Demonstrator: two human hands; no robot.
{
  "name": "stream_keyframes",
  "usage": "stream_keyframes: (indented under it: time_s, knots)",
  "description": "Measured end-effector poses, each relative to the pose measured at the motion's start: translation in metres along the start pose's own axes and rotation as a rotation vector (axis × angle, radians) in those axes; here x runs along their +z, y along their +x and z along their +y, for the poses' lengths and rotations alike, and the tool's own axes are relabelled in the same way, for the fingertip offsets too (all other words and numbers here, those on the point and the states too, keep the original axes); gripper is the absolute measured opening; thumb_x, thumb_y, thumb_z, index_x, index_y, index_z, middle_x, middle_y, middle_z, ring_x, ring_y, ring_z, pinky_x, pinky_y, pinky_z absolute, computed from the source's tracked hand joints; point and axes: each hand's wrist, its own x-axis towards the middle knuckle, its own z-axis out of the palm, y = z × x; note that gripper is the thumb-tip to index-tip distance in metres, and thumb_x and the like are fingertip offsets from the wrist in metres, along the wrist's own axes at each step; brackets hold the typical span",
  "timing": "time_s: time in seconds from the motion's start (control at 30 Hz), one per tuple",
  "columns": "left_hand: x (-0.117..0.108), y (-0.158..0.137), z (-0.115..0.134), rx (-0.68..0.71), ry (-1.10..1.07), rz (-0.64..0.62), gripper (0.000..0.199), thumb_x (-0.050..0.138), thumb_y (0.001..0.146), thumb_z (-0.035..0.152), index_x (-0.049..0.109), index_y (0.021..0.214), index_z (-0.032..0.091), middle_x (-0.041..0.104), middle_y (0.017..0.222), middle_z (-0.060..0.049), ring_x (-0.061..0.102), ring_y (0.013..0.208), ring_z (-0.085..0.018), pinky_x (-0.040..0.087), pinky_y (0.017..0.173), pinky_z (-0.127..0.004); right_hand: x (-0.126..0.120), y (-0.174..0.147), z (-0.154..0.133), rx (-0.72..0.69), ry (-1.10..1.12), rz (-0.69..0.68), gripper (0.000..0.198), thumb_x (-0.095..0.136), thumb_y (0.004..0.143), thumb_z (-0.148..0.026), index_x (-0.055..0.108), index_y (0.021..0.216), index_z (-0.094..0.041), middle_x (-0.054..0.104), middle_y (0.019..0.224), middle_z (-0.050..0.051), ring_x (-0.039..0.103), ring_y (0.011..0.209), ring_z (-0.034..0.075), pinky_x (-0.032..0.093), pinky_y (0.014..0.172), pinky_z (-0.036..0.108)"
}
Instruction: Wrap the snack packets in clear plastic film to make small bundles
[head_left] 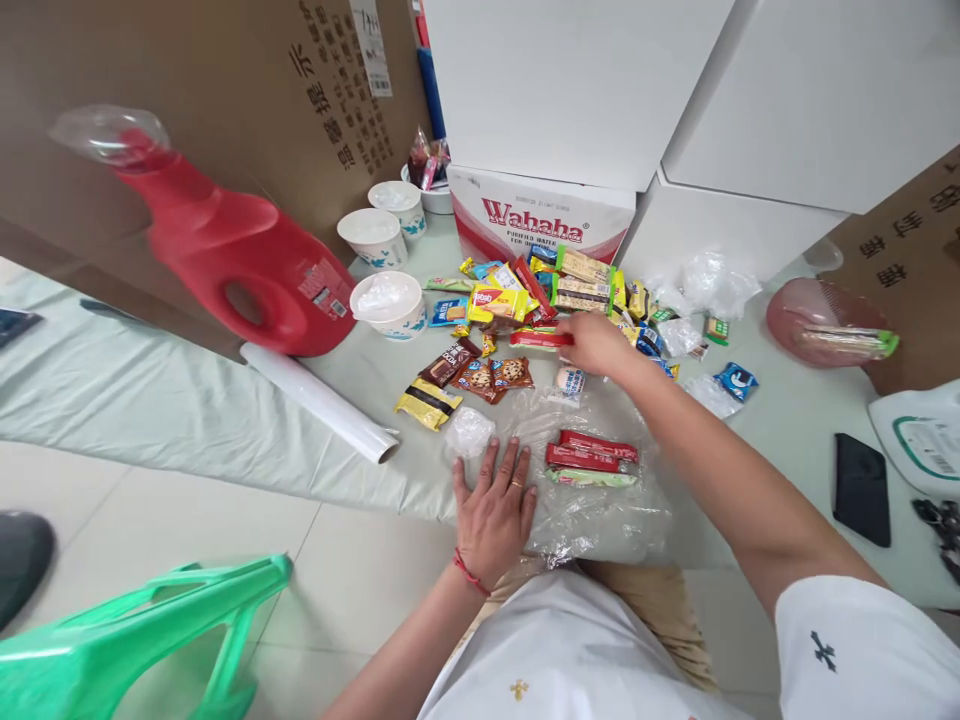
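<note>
At the left of the pale, cloth-covered counter (187, 415) stands a red jug (247, 265) with clear plastic over its top, in front of a large brown carton (210, 60) printed with dark characters. A white roll (311, 400) lies just beside the jug, its end showing a brown core. Nearby are 3 patterned paper cups (390, 322). At the back, a red-and-white Wahaha box (480, 215) sits near stacked white boxes (555, 90). A black phone (861, 490) lies at the right. Below, a green plastic stool (112, 635) stands on the tiled floor (375, 585).
</note>
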Motion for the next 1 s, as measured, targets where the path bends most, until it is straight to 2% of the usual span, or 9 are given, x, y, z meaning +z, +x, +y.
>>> stream_keyframes:
  time_s: [0.13, 0.2, 0.33, 0.5, 0.6, 0.67, 0.77, 0.83, 1.0]
  knots:
    - [0.000, 0.000, -0.001, 0.029, 0.000, 0.009, 0.048, 0.044, 0.103, 0.030, 0.051, 0.151, 0.025, 0.048, 0.159, -0.008, 0.039, 0.150, -0.033, 0.001, 0.124, -0.065, -0.016, -0.075, 0.022, -0.207, 0.192, 0.170, 0.029, 0.063, 0.093, -0.030, 0.073, 0.117, -0.016, 0.073, 0.108, 0.009, 0.062, 0.100, 0.023, 0.044, 0.093, 0.033]
    - [-0.001, 0.000, -0.003, 0.045, -0.012, 0.032, 0.047, 0.045, 0.103, 0.029, 0.052, 0.149, 0.024, 0.049, 0.158, -0.009, 0.042, 0.148, -0.033, 0.005, 0.124, -0.064, -0.001, -0.116, 0.023, -0.261, 0.262, 0.091, 0.025, 0.063, 0.095, -0.031, 0.073, 0.115, -0.019, 0.071, 0.102, 0.008, 0.061, 0.095, 0.021, 0.044, 0.088, 0.032]
    - [-0.009, -0.003, -0.006, 0.072, -0.025, 0.152, 0.044, 0.050, 0.101, 0.023, 0.055, 0.144, 0.016, 0.049, 0.157, -0.016, 0.041, 0.148, -0.035, 0.019, 0.121, -0.061, 0.051, -0.167, 0.021, -0.175, 0.274, -0.059, 0.026, 0.064, 0.094, -0.030, 0.073, 0.118, -0.022, 0.069, 0.102, 0.009, 0.058, 0.095, 0.023, 0.045, 0.085, 0.034]
    - [-0.027, -0.006, 0.004, 0.208, -0.042, 0.351, 0.026, 0.060, 0.093, 0.014, 0.068, 0.117, 0.015, 0.073, 0.121, -0.015, 0.060, 0.118, -0.032, 0.039, 0.102, -0.049, 0.077, -0.150, 0.042, 0.051, 0.220, 0.166, 0.042, 0.056, 0.100, -0.040, 0.064, 0.134, -0.018, 0.067, 0.121, 0.015, 0.054, 0.108, 0.029, 0.043, 0.093, 0.040]
    - [-0.030, -0.004, 0.019, 0.433, -0.176, 0.267, 0.020, 0.056, 0.094, 0.013, 0.069, 0.109, 0.016, 0.076, 0.103, -0.009, 0.062, 0.101, -0.025, 0.041, 0.088, -0.040, 0.079, -0.119, 0.051, 0.135, 0.176, 0.119, 0.051, 0.068, 0.092, -0.041, 0.063, 0.134, -0.013, 0.068, 0.113, 0.017, 0.051, 0.113, 0.033, 0.041, 0.093, 0.040]
    - [-0.027, -0.001, 0.028, 0.541, -0.216, 0.178, 0.019, 0.055, 0.096, 0.018, 0.068, 0.111, 0.016, 0.076, 0.102, -0.008, 0.062, 0.099, -0.023, 0.041, 0.085, -0.039, 0.081, -0.102, 0.051, 0.105, 0.241, 0.040, 0.036, 0.073, 0.087, -0.032, 0.071, 0.119, -0.014, 0.070, 0.097, 0.012, 0.054, 0.108, 0.030, 0.041, 0.091, 0.037]
    - [-0.017, 0.006, 0.037, 0.543, -0.137, 0.118, 0.018, 0.060, 0.098, 0.024, 0.067, 0.111, 0.016, 0.073, 0.093, -0.006, 0.060, 0.089, -0.021, 0.037, 0.077, -0.039, 0.082, -0.097, 0.049, 0.046, 0.362, 0.008, 0.012, 0.066, 0.088, -0.017, 0.074, 0.097, -0.016, 0.067, 0.084, 0.005, 0.059, 0.087, 0.020, 0.042, 0.082, 0.029]
    - [-0.011, 0.012, 0.039, 0.486, -0.053, 0.094, 0.015, 0.061, 0.097, 0.024, 0.068, 0.109, 0.017, 0.070, 0.085, -0.005, 0.058, 0.081, -0.021, 0.034, 0.072, -0.038, 0.079, -0.107, 0.047, -0.053, 0.458, 0.058, 0.012, 0.062, 0.091, -0.018, 0.073, 0.096, -0.017, 0.065, 0.089, 0.004, 0.058, 0.079, 0.016, 0.043, 0.076, 0.026]
    - [0.004, 0.029, 0.047, 0.359, 0.075, 0.141, 0.009, 0.060, 0.098, 0.020, 0.068, 0.098, 0.018, 0.066, 0.073, -0.002, 0.057, 0.073, -0.021, 0.032, 0.068, -0.038, 0.084, -0.157, 0.033, -0.385, 0.500, 0.154, 0.021, 0.054, 0.097, -0.017, 0.072, 0.108, -0.020, 0.065, 0.117, 0.008, 0.062, 0.094, 0.017, 0.048, 0.081, 0.028]
